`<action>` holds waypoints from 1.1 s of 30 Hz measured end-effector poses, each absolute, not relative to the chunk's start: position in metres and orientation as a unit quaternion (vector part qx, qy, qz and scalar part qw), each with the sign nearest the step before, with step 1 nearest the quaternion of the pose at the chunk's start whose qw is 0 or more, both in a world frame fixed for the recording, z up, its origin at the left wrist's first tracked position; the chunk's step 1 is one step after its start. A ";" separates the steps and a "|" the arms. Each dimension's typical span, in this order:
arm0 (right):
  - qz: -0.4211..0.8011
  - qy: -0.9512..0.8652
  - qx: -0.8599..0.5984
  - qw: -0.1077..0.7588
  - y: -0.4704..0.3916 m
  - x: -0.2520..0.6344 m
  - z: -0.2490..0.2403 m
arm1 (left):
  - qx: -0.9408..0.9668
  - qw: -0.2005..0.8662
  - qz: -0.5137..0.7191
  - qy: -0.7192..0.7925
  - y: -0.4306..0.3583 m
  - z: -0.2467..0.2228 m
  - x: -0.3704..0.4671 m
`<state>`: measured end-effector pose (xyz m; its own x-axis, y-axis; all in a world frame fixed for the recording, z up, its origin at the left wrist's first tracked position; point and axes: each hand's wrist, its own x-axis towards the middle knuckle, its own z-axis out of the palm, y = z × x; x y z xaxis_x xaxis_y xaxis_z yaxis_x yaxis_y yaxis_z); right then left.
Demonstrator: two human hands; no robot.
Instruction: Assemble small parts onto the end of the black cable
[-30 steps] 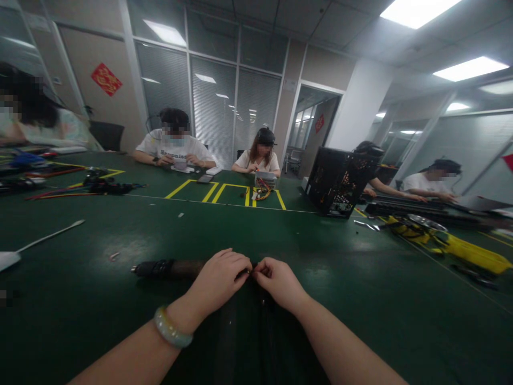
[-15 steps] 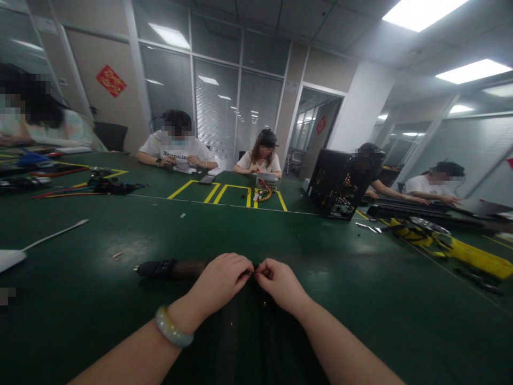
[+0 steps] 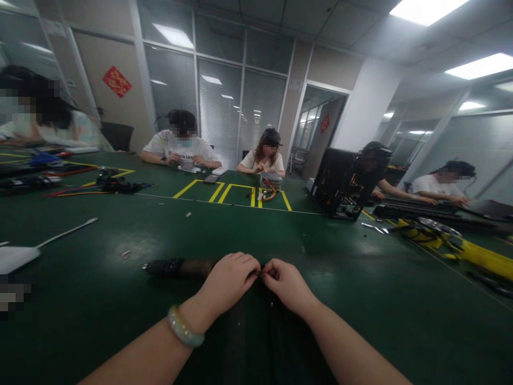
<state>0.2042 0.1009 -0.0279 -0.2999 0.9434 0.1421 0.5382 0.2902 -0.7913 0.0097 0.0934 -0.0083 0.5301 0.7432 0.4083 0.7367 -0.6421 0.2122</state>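
My left hand [image 3: 233,275], with a bangle on its wrist, is closed over the right part of a dark cylindrical tool [image 3: 176,267] that lies on the green table [image 3: 132,315]. Its fingertips pinch at something dark and too small to make out. Close beside them, my right hand [image 3: 285,282] has thumb and forefinger pressed together on something I cannot make out. The fingertips of both hands nearly touch. Below my hands, long dark parts run toward the near edge, blurred against the table.
A black computer case [image 3: 339,184] stands at the back right, near a yellow object [image 3: 481,259]. Coloured wires [image 3: 88,188] lie at the left, above a white object with a cable [image 3: 18,259]. Across the table, a power supply [image 3: 270,181] sits before a person; other people work around.
The whole view has shifted a little, so that everything appears slightly farther right. My hands keep almost the same pose, fingertips close together.
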 end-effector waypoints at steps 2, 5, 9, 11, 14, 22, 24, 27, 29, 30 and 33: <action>0.322 -0.738 -0.503 0.315 0.101 0.204 -0.028 | 0.877 0.005 0.237 0.419 0.094 -0.009 0.010; 0.317 -0.739 -0.503 0.317 0.101 0.203 -0.027 | 0.878 0.004 0.239 0.414 0.095 -0.010 0.010; 0.311 -0.742 -0.506 0.310 0.100 0.202 -0.026 | 0.877 0.004 0.242 0.415 0.094 -0.010 0.010; 0.313 -0.741 -0.509 0.306 0.100 0.203 -0.026 | 0.876 0.005 0.242 0.417 0.093 -0.009 0.010; 0.333 -0.737 -0.508 0.296 0.098 0.205 -0.025 | 0.875 0.010 0.244 0.418 0.093 -0.008 0.010; 0.327 -0.736 -0.516 0.292 0.095 0.204 -0.021 | 0.878 0.008 0.249 0.408 0.096 -0.012 0.010; 0.316 -0.734 -0.525 0.294 0.096 0.203 -0.021 | 0.878 0.007 0.249 0.408 0.096 -0.013 0.010; 0.295 -0.737 -0.529 0.301 0.096 0.203 -0.024 | 0.880 0.008 0.243 0.408 0.096 -0.011 0.010; 0.288 -0.741 -0.524 0.304 0.097 0.204 -0.026 | 0.882 0.007 0.237 0.408 0.095 -0.010 0.010; 0.287 -0.743 -0.522 0.305 0.098 0.204 -0.027 | 0.883 0.006 0.235 0.407 0.095 -0.009 0.010; 0.294 -0.744 -0.518 0.302 0.099 0.205 -0.028 | 0.884 0.004 0.237 0.404 0.094 -0.008 0.009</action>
